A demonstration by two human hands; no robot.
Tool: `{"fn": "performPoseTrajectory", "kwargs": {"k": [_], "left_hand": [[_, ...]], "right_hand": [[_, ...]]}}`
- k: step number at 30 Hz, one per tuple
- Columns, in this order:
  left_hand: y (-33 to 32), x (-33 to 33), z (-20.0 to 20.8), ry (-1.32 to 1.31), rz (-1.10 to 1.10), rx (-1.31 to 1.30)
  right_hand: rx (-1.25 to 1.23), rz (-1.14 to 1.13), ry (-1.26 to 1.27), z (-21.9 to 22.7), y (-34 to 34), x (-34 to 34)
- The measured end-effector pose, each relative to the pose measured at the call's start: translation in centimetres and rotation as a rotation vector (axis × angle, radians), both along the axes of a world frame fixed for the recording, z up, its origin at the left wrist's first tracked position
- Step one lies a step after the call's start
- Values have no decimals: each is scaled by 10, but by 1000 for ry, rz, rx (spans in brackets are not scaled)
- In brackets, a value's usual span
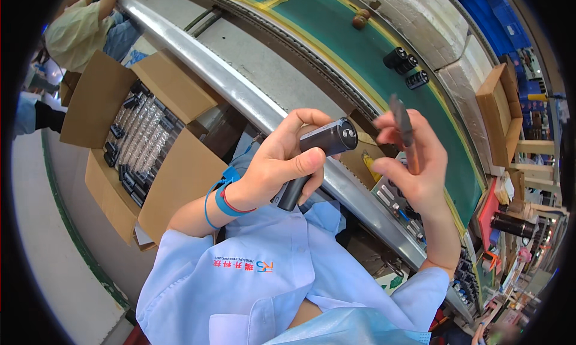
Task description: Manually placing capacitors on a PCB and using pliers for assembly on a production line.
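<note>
My left hand [277, 160] is closed around a black cylindrical capacitor [327, 138], its end with two metal terminals tilted up to the right. A second black cylinder [291, 194] sticks out below the same fingers. To the right, my right hand [427, 176] is raised and grips a slim dark tool [402, 122] with an orange-brown lower part. The tool is blurred, so its exact kind does not show. It is apart from the capacitor. A blue wrist strap [225, 202] circles my left wrist.
An open cardboard box [174, 186] on the left holds many black cylinders and bubble-like clear packing. Several black capacitors [416, 79] stand on the green conveyor belt [336, 33]. A metal rail [240, 96] runs diagonally before me. Another person [75, 36] is at the upper left.
</note>
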State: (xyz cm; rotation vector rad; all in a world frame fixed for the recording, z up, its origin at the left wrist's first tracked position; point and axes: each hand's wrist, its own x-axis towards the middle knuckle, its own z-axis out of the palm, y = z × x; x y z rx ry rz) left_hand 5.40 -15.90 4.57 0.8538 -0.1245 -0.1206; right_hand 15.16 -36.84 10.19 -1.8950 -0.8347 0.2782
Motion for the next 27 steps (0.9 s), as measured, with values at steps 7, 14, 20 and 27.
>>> {"fn": "performPoseTrajectory", "kwargs": {"k": [7, 14, 20, 27], "left_hand": [[-18, 4, 0, 84, -55, 6], [-20, -27, -39, 288, -296, 231], [-3, -54, -34, 126, -569, 443], [15, -75, -18, 302, -700, -16]], "right_hand": [[168, 105, 258, -7, 27, -5], [65, -289, 3, -16, -22, 35], [-143, -675, -260, -49, -95, 133], [-443, -698, -374, -79, -85, 166]]}}
